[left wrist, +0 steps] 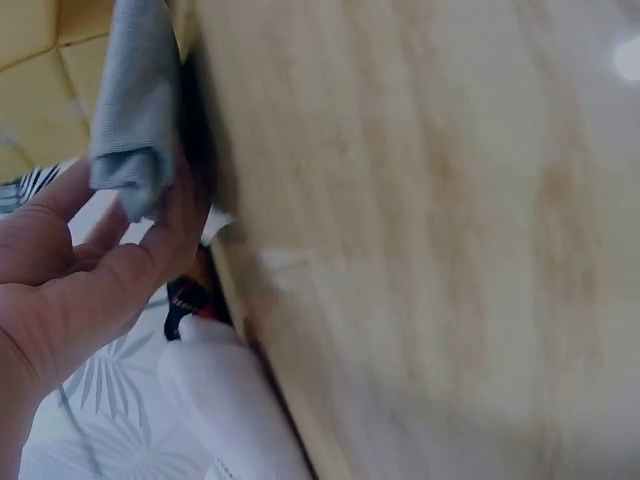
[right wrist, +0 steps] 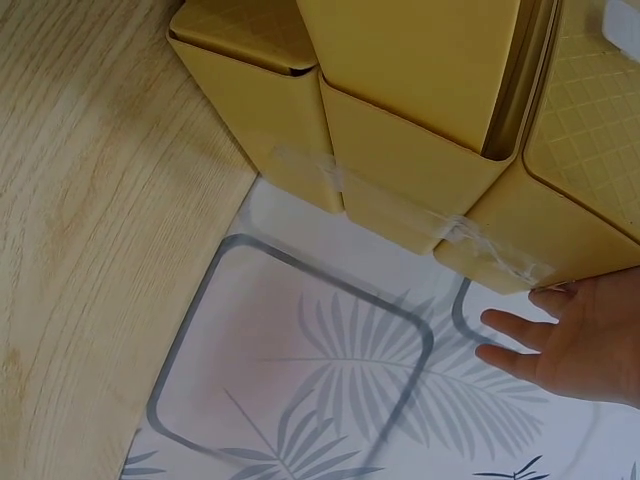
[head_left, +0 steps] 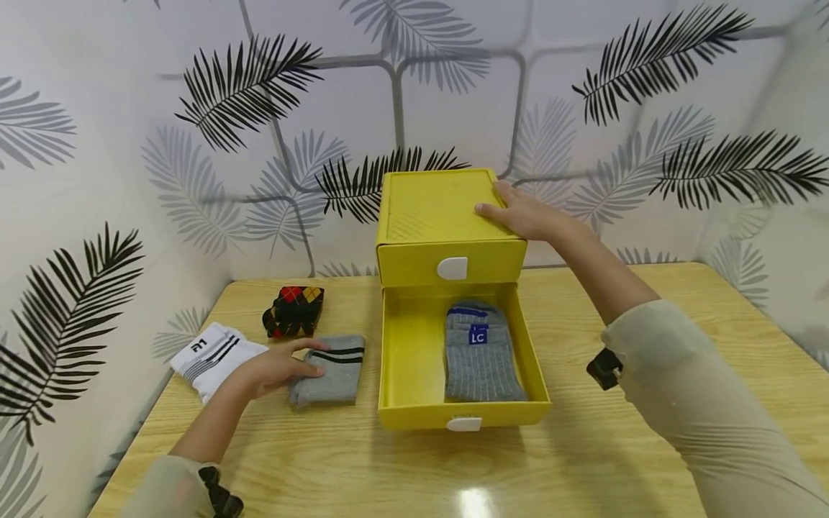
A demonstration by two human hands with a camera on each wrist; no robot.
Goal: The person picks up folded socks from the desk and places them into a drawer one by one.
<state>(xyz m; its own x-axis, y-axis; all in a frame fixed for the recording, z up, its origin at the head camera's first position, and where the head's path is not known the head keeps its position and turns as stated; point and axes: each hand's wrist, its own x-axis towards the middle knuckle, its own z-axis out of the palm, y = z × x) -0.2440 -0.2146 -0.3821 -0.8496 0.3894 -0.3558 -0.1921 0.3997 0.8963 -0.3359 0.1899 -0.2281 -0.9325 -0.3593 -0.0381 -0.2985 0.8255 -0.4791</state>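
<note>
Head view, left of centre: my left hand pinches the gray socks, its lower fingers hidden beneath them. My right hand, fingers spread, rests on the yellow box, fingertips partly lost past its edge. Below, the pulled-out drawer holds ribbed socks; the upper drawer's inside is concealed.

Head view forward-down, wrist views close, yellow drawers shared

Seemingly a home, given the leaf-patterned wallpaper, wood-grain table and folded socks
</note>
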